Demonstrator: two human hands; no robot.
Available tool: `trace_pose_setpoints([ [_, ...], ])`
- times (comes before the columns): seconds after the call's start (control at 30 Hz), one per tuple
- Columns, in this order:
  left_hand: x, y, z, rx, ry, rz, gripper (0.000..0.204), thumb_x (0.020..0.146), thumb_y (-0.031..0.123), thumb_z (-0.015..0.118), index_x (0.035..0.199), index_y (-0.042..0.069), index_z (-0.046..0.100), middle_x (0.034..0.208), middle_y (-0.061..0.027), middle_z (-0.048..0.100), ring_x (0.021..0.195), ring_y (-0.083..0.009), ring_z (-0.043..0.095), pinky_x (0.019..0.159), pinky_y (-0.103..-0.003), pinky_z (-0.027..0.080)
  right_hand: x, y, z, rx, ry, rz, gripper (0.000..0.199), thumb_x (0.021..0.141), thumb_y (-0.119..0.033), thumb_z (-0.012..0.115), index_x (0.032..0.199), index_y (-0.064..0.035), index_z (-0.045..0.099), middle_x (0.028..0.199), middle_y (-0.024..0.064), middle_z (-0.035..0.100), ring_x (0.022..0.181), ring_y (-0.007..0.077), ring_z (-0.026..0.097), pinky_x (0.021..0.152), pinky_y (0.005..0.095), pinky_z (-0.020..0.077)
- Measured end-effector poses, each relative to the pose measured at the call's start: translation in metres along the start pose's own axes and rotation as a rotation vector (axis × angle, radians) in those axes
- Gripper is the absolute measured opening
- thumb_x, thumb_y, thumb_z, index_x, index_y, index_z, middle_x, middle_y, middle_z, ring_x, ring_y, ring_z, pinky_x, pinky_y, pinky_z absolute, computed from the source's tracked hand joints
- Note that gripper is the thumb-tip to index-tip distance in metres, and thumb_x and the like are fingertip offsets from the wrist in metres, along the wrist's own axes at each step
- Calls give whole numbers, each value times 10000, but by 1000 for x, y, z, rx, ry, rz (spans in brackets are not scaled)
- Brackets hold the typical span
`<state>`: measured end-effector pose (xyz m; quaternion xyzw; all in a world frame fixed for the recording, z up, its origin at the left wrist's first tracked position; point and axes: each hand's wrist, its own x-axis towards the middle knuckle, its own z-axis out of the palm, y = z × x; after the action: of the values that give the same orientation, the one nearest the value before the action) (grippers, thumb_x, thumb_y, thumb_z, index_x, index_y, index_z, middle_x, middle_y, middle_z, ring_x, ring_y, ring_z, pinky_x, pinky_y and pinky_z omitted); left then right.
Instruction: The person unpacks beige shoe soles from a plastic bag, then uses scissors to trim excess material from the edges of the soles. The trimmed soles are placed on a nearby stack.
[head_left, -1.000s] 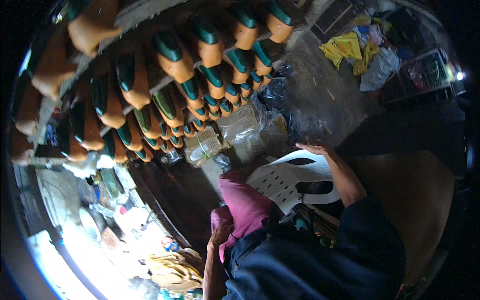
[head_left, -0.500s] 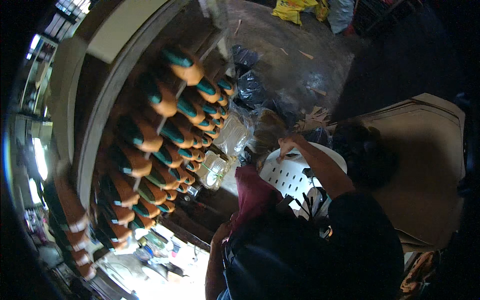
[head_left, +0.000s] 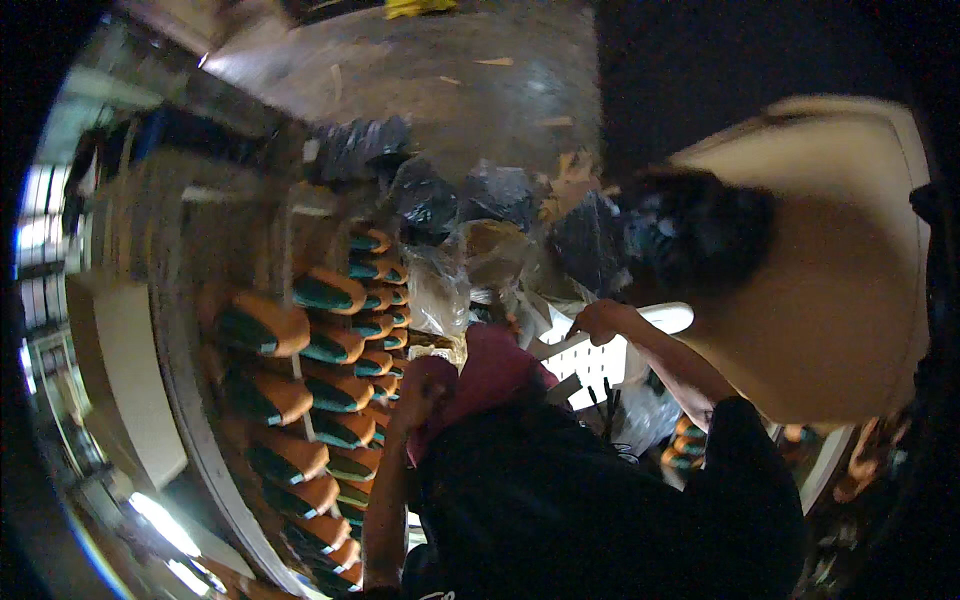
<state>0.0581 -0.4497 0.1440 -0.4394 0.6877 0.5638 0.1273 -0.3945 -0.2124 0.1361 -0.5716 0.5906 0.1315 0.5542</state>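
Note:
My right hand (head_left: pixel 600 322) reaches forward with bent fingers closed at the upper edge of a white plastic chair (head_left: pixel 668 318). The chair has rows of slots, and my arm hides part of it. My left hand (head_left: pixel 430 388) is low beside my leg, against the maroon cloth (head_left: pixel 495 372) of my legwear. Blur and shadow hide its fingers. To the left, a rack (head_left: pixel 165 330) carries several rows of orange and dark green shoe-shaped pieces (head_left: pixel 338 345), the nearest a short way from my left forearm.
Clear and dark plastic bags (head_left: pixel 430 195) lie beyond the chair on the grey floor (head_left: pixel 400 75). A large tan cardboard sheet (head_left: pixel 830 270) stands at the right, with a dark heap or shadow beside it. More orange and green pieces (head_left: pixel 685 442) show below my right arm.
My view has swung, so the rack, chair and bags sit differently in the picture. My right hand remains at the chair. My left hand has come up along my leg.

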Motion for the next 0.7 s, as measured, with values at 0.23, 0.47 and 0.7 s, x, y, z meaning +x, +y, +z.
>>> trace_pose_setpoints([
  [0.23,197,131,-122,576,-126,155,419,1020,384,719,1240,28,729,1173,-254,781,1105,-443,752,942,-563,577,-58,-76,94,-48,191,187,149,875,-189,797,1006,-183,869,984,87,838,984,333,816,786,459,652],
  [0.47,276,210,-218,1012,51,283,359,983,369,724,1198,85,768,1137,-223,787,1066,-437,758,898,-639,551,-74,-185,168,95,291,300,139,857,-253,798,967,-207,868,990,71,844,939,309,822,766,492,663],
  [0.7,352,153,-287,1420,130,278,340,940,381,744,1178,147,809,1105,-186,797,1039,-418,767,882,-709,525,-49,-217,192,78,260,322,160,938,-267,723,1003,-220,861,1007,44,847,949,294,828,747,493,648],
])
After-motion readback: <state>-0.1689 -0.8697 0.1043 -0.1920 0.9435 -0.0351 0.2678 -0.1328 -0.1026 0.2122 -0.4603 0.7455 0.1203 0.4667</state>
